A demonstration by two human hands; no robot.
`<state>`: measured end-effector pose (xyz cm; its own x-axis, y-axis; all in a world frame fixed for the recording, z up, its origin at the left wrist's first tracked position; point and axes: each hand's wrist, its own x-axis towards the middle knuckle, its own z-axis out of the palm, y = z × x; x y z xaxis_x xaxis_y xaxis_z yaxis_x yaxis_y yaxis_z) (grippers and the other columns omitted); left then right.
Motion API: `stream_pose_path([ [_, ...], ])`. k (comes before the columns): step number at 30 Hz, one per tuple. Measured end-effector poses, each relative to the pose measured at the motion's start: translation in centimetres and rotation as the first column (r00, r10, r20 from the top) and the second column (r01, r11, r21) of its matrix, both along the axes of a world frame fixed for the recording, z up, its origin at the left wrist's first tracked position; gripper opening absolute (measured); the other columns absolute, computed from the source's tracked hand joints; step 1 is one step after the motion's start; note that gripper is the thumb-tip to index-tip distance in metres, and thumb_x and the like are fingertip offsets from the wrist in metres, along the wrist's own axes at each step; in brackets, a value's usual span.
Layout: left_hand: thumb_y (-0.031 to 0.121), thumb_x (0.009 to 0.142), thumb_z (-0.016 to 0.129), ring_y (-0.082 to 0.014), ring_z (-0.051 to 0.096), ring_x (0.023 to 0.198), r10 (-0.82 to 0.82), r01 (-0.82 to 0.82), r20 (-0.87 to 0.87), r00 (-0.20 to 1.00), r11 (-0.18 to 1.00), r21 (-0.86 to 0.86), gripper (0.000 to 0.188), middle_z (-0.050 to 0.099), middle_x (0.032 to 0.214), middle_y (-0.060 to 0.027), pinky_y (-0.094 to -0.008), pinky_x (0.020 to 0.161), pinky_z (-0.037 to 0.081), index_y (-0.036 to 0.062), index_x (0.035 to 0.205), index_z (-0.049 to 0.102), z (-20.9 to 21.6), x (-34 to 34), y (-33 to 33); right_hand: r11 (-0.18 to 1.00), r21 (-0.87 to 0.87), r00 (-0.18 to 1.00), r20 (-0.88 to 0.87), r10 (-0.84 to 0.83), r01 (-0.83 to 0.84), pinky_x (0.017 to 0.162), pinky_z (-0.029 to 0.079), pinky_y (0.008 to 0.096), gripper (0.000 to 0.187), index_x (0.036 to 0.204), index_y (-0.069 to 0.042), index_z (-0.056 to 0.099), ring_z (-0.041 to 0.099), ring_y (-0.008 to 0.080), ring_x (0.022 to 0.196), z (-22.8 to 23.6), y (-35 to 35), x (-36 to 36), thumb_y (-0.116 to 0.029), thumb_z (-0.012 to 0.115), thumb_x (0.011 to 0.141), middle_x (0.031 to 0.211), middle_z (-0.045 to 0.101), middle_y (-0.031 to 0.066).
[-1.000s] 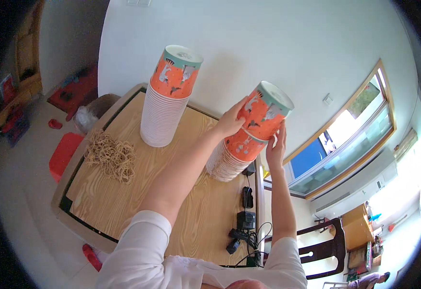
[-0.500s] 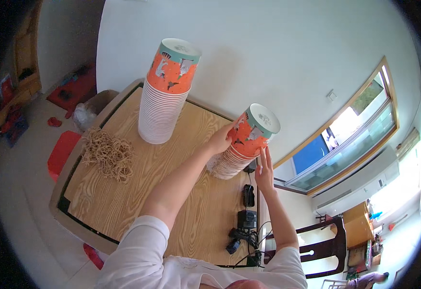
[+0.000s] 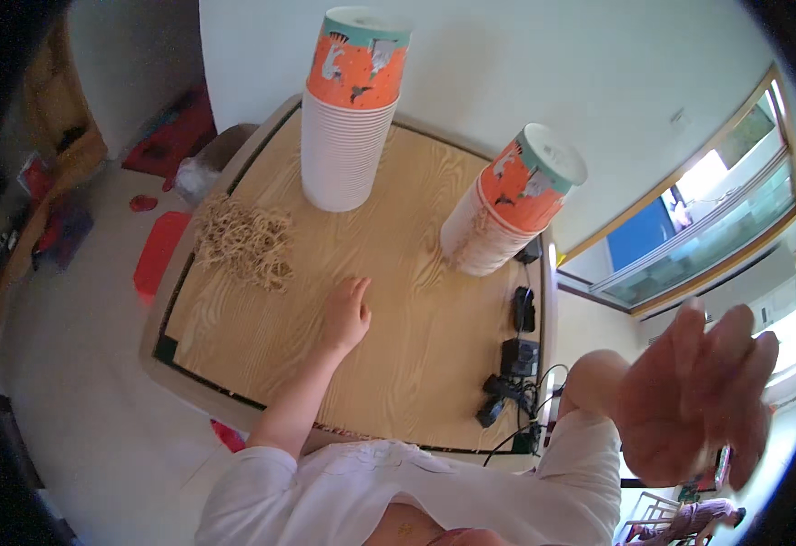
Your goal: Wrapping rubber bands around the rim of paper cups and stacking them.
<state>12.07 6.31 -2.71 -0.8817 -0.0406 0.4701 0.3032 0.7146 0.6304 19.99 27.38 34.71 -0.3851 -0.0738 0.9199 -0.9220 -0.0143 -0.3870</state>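
Note:
Two stacks of upside-down paper cups stand on the wooden table: a taller one point(image 3: 351, 150) at the back left, and a shorter one point(image 3: 516, 196) to the right. Both have orange and green printed sides on the top cup. Tan stringy loops circle the rims of the shorter stack. My left hand point(image 3: 348, 312) is low over the table's middle, fingers loosely extended, with nothing visible in it. A tangled heap of tan loops point(image 3: 245, 241) lies to its left. My right hand point(image 3: 698, 396) is raised off the table's right side, blurred, its fingers apart and nothing seen in it.
Black adapters point(image 3: 519, 357) and cables run along the table's right edge. A wall stands behind the table. At the left are a red stool point(image 3: 160, 255) and a box with a plastic bag point(image 3: 196, 180). Another person point(image 3: 694, 519) is far off at lower right.
Both hands have left the shorter stack. My left hand came back toward me and left; my right hand rose out to the right. The view shifted, and loops remain around the stack.

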Motion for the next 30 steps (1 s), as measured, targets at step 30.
stream_pose_path([
  [30,0.014,0.064,0.065,-0.0309,0.045,0.111,0.047,-0.054,-0.084,0.995,0.996,-0.074,0.03,0.052,0.113,-0.0135,-0.0467,0.093,0.035,0.0083,0.093,0.06,-0.5,2.0,-0.7,0.826,-0.321,0.755,0.345,0.558,-0.463,0.069,0.048,0.0332,0.005,0.082,-0.002,0.056,0.053,0.0183,0.078,0.5,-11.5,-2.5,0.001,0.054,0.078,0.092,0.055,0.0053],
])
